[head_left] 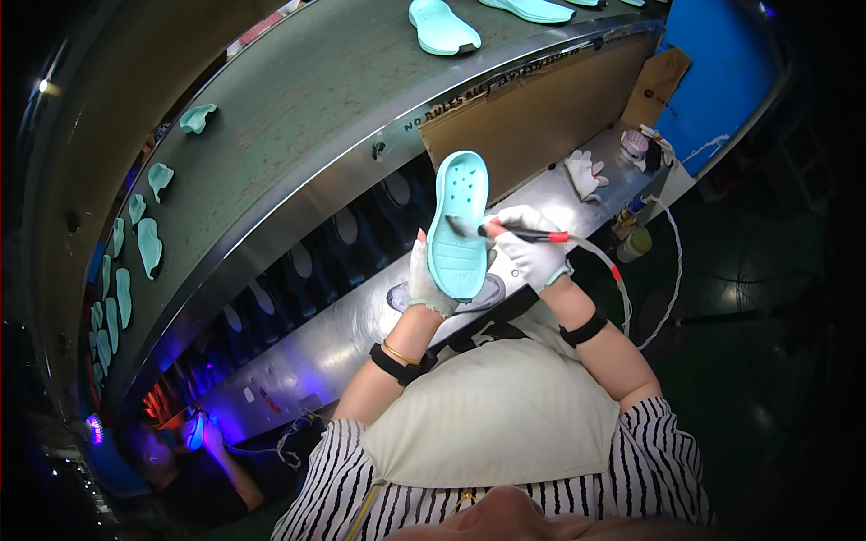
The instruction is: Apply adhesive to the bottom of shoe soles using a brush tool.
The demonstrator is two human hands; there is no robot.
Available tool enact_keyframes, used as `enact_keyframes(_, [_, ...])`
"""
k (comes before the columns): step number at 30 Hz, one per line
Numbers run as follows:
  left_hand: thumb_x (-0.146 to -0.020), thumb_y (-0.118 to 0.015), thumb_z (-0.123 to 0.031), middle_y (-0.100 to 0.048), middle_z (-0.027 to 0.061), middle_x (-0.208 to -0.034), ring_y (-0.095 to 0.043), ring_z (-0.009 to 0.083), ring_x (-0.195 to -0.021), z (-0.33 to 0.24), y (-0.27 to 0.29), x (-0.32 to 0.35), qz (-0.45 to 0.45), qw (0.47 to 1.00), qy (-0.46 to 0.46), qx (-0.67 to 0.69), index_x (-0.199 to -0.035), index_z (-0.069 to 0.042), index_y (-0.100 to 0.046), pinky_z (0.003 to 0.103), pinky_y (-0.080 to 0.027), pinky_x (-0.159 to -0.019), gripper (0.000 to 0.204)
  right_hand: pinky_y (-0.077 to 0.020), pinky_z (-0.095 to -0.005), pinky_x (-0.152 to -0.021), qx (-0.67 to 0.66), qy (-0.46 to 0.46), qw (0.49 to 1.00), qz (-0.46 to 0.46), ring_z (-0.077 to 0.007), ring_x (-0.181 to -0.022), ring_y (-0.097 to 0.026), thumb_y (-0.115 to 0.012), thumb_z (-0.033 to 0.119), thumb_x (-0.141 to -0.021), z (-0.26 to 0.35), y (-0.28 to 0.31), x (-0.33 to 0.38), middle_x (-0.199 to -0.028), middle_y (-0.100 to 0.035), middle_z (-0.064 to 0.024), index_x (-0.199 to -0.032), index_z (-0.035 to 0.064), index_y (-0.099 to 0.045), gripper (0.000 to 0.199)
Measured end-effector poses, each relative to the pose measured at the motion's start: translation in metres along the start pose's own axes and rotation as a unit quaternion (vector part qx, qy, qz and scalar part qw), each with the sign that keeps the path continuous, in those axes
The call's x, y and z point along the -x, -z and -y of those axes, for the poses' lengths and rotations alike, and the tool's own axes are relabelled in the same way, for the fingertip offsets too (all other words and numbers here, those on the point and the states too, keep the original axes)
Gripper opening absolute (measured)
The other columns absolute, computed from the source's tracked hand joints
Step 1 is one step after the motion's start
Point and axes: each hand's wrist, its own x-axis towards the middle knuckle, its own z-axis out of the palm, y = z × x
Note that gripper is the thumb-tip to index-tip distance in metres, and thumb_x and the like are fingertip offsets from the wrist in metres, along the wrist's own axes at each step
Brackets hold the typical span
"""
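My left hand (424,281), in a white fingerless glove, grips a turquoise shoe sole (458,261) by its edge near the heel. The sole stands with its toe end away from me and its inner side facing up, small holes showing near the toe. My gloved right hand (530,251) is closed on a brush (523,234) with a dark handle, red bands and a pale hose trailing from its end. Its blurred bristles lie over the middle of the sole. Partly hidden behind the sole, a grey shoe-shaped piece (492,293) rests on the metal ledge (361,320).
Beyond the ledge runs a curved green conveyor belt (316,81) carrying several turquoise soles (442,27). Dark shoes on a lower shelf (347,225) sit below it. A white glove (585,174) lies to the right, near a cardboard sheet (532,117). Another person's hand (212,437) works under blue light.
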Motion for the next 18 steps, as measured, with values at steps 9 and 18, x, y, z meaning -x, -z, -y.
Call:
enact_keyframes(9, [-0.089,-0.025,-0.061,-0.051,0.0199,-0.123,-0.055,0.0361,-0.106,-0.005,0.001,0.008,-0.008,0.998,0.013,-0.057,-0.131,0.000,-0.039,0.046,-0.045,-0.093,0.075,-0.0488,-0.0221,-0.067,-0.085,0.004,0.995,0.057,-0.0071,-0.072,-0.059,-0.069,0.002,-0.078,-0.013,0.018,-0.035,-0.079,-0.064,-0.0020,-0.083,0.0033,-0.061,0.010])
enact_keyframes(18, [-0.093,-0.018,-0.055,-0.055,0.0202,-0.118,-0.059,0.0327,-0.101,-0.016,0.010,0.016,-0.046,0.987,-0.005,-0.155,-0.132,-0.001,-0.039,0.042,-0.047,-0.090,0.070,-0.0497,-0.0271,-0.077,0.089,0.185,0.970,0.132,-0.0142,-0.085,-0.061,-0.068,-0.008,-0.072,0.012,0.021,-0.034,-0.090,-0.062,-0.0061,-0.085,0.0043,-0.060,0.020])
